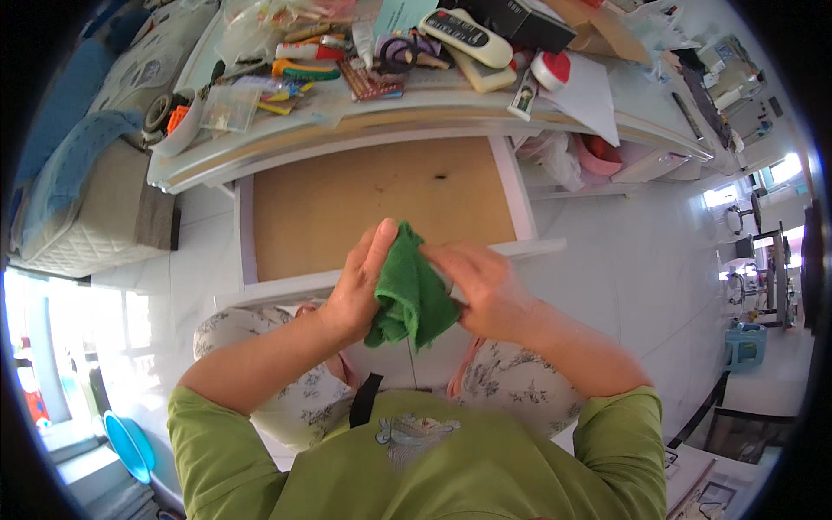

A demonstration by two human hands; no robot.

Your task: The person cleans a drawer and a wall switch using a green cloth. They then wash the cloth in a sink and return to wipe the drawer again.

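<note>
A bunched green cloth (414,292) hangs between my two hands, over the front edge of a pulled-out drawer. My left hand (361,276) grips the cloth from its left side, thumb pointing up along it. On the other side my right hand (480,283) has its fingers against the cloth; a slight blur covers them, and the palm side is hidden. The white-sided drawer (370,201) has a tan wooden bottom bearing a small dark mark (441,177) and faint specks.
Above the drawer, a cluttered glass-topped table (312,123) carries a remote control (467,38), orange-and-green-handled pliers (305,69), a red-lidded round container (551,68) and a roll of tape (157,112). A quilted bed (97,208) stands left. A blue basin (129,447) is at lower left.
</note>
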